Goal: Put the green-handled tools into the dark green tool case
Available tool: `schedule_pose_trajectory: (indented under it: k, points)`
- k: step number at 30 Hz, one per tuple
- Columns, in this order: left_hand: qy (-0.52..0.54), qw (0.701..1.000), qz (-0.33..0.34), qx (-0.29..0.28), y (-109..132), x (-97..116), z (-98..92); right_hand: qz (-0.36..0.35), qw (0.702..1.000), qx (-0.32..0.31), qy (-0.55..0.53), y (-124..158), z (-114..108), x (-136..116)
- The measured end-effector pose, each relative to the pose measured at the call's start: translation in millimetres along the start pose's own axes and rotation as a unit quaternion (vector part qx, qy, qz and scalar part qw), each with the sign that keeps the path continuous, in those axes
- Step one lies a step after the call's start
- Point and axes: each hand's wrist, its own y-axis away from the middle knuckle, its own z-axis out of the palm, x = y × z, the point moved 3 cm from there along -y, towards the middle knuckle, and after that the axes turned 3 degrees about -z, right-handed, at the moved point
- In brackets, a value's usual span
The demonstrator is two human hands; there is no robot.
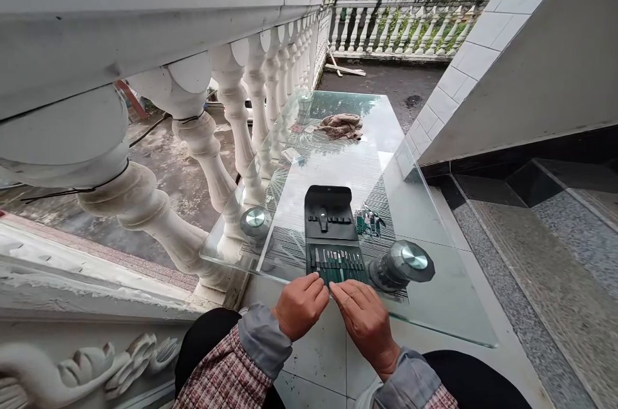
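Observation:
A black manicure case [330, 216] lies unfolded on the glass table [434, 267]. Its near panel holds a row of slim metal tools [340, 259] in green-lined slots; the far flap has small empty loops. My left hand [302, 306] is closed in a pinch at the case's near left corner. Beside it, my right hand [364, 319] is closed too, its fingertips at the case's near edge. Whatever either pinch holds is hidden by the fingers. Just right of the case sits a small pile of clippers and similar tools [369, 221].
Dark table legs with round metal caps [414, 256] [255, 218] show at both near sides. A crumpled brown cloth [340, 126] lies at the table's far end. White balusters [232, 106] run along the left; stone steps [535, 254] rise at right.

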Motion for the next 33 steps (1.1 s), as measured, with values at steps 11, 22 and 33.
schedule_pose_trajectory:
  k: [11, 22, 33]
  points:
    - [0.003, 1.0, -0.012, -0.009, 0, -1, -0.2, 0.002, 0.998, -0.013, 0.058, 0, 2, -4]
    - [0.036, 0.998, -0.039, -0.026, 0, -1, 2.1, 0.094, 0.993, -0.055, 0.043, -5, 15, -3]
    - [0.047, 0.997, -0.048, -0.03, 0, -2, 1.8, 0.106, 0.99, -0.071, 0.056, -3, 18, 0]
